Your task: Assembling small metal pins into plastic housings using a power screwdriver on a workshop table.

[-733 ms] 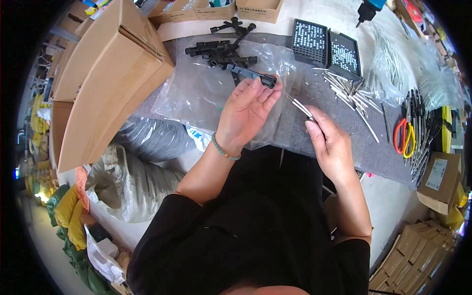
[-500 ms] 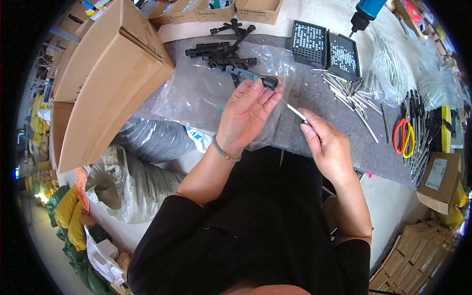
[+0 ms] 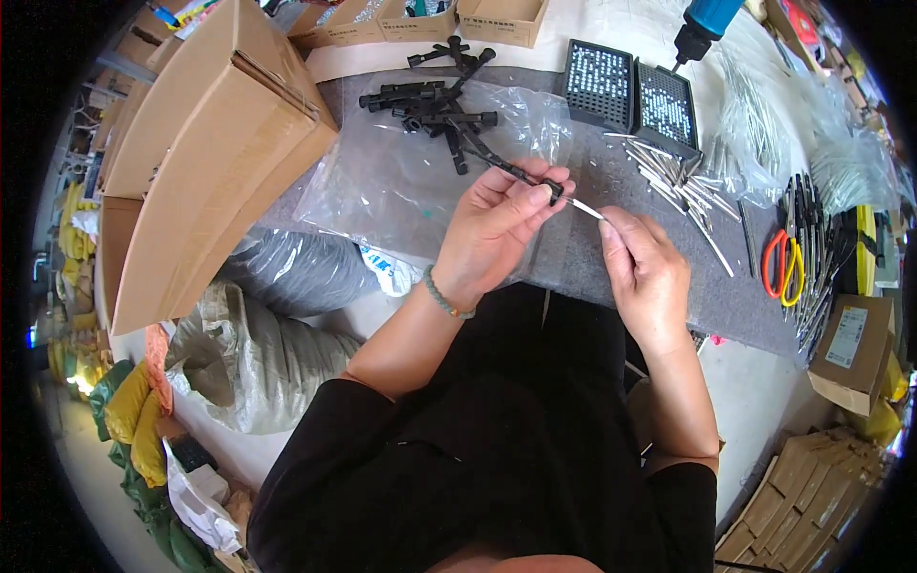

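My left hand, closed, grips a long black plastic part near its thicker end, which faces right. A slim pale metal rod is pinched in my right hand. The rod's far tip reaches the thick end of the part; I cannot tell whether it is inside. Beyond my left hand, a pile of similar black parts lies on a clear plastic bag. Loose metal rods are scattered on the grey mat to the right.
Two black perforated trays with small silvery pieces stand at the back, under a hanging blue power screwdriver. Red-and-yellow-handled scissors and several dark tools lie at right. A large cardboard box leans at left.
The black part has swung round so its thick end has come nearer and to the right. Both hands have shifted slightly right, and the rod's tip has come to that end.
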`<act>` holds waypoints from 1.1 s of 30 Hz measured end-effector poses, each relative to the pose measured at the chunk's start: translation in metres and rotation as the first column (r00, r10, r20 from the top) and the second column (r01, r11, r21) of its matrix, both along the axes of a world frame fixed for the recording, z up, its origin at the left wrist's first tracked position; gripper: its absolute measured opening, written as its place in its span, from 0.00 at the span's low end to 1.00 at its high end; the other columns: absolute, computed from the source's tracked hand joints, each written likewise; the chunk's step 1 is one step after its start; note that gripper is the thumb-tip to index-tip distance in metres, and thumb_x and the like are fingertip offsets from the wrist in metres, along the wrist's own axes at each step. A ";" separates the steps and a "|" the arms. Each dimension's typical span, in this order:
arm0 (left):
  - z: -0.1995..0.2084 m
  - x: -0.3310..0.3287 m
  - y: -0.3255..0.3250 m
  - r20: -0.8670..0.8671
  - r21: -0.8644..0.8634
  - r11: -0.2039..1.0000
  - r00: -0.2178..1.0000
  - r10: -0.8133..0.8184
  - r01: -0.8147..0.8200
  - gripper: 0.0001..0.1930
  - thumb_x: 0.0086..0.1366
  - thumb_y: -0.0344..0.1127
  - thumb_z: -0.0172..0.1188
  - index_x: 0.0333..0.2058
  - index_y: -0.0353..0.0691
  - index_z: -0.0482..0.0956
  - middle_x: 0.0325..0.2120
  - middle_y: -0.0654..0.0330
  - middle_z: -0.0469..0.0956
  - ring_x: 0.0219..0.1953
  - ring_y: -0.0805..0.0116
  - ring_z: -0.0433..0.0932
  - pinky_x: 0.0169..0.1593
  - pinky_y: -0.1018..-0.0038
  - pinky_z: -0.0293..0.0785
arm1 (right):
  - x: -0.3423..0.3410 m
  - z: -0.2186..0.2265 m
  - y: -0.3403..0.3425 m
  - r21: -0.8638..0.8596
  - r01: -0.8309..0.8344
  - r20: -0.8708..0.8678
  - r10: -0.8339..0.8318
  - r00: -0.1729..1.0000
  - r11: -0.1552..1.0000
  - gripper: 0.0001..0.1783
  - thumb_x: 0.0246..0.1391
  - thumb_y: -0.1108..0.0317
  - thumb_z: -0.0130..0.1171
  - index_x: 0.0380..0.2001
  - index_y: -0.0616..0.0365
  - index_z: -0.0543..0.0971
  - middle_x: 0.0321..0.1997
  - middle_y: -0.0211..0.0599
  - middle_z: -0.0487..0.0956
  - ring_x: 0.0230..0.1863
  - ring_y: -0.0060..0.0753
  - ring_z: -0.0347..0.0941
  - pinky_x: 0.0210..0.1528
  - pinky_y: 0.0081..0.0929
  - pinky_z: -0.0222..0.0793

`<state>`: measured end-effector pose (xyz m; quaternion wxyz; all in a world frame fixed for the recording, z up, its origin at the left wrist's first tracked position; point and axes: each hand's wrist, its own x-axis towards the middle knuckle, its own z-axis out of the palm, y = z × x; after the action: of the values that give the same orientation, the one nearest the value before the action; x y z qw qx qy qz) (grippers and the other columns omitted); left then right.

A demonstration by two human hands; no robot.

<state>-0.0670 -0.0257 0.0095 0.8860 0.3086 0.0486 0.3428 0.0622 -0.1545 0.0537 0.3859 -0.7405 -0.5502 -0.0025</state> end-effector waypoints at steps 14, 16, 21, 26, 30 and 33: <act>0.002 0.014 -0.010 0.152 0.025 1.000 0.988 0.008 -0.011 0.22 0.62 0.21 0.52 0.55 0.41 0.68 0.50 0.54 0.74 0.55 0.57 0.70 0.61 0.63 0.65 | 0.001 -0.009 0.000 0.072 -0.071 -0.319 0.090 0.943 0.995 0.07 0.55 0.69 0.58 0.37 0.57 0.79 0.27 0.38 0.77 0.21 0.32 0.73 0.23 0.24 0.67; 0.004 0.014 -0.009 0.185 0.003 1.000 0.983 -0.015 0.014 0.24 0.63 0.20 0.51 0.57 0.41 0.65 0.51 0.54 0.73 0.56 0.57 0.70 0.62 0.62 0.63 | 0.000 -0.008 -0.002 0.027 -0.076 -0.472 0.080 0.878 0.997 0.07 0.57 0.69 0.57 0.38 0.58 0.79 0.26 0.36 0.77 0.19 0.27 0.71 0.22 0.21 0.65; 0.008 0.013 -0.009 0.209 0.021 1.000 0.978 -0.008 0.004 0.25 0.63 0.20 0.50 0.59 0.41 0.62 0.51 0.54 0.73 0.56 0.57 0.70 0.63 0.62 0.61 | 0.003 -0.003 -0.005 0.083 -0.134 -0.842 0.142 0.520 0.987 0.11 0.62 0.65 0.52 0.40 0.61 0.78 0.25 0.26 0.73 0.17 0.11 0.62 0.18 0.11 0.56; 0.011 0.013 -0.009 0.219 0.045 0.999 0.976 0.013 -0.023 0.25 0.64 0.21 0.49 0.60 0.40 0.61 0.52 0.53 0.72 0.56 0.57 0.70 0.64 0.61 0.60 | 0.005 -0.005 -0.009 0.103 -0.174 -0.877 0.172 0.450 0.979 0.11 0.62 0.64 0.51 0.40 0.60 0.78 0.24 0.27 0.73 0.16 0.12 0.62 0.17 0.12 0.56; 0.011 0.013 -0.009 0.226 0.052 0.999 0.974 -0.006 -0.006 0.25 0.64 0.20 0.49 0.60 0.40 0.61 0.52 0.53 0.72 0.56 0.58 0.70 0.63 0.61 0.61 | 0.009 -0.006 -0.011 0.099 -0.220 -0.886 0.187 0.425 0.971 0.11 0.62 0.64 0.52 0.40 0.60 0.78 0.25 0.27 0.74 0.16 0.12 0.62 0.18 0.12 0.57; 0.012 0.013 -0.010 0.228 0.063 0.998 0.973 -0.029 0.015 0.25 0.64 0.21 0.48 0.60 0.40 0.60 0.52 0.53 0.72 0.56 0.58 0.70 0.63 0.61 0.61 | 0.007 -0.002 -0.011 0.050 -0.206 -0.832 0.155 0.532 0.977 0.11 0.61 0.65 0.53 0.40 0.60 0.78 0.26 0.27 0.75 0.18 0.12 0.63 0.19 0.13 0.59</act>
<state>-0.0537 -0.0356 0.0212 0.8796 0.2943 -0.0677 0.3675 0.0695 -0.1651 0.0517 0.5778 -0.6029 -0.3754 0.4022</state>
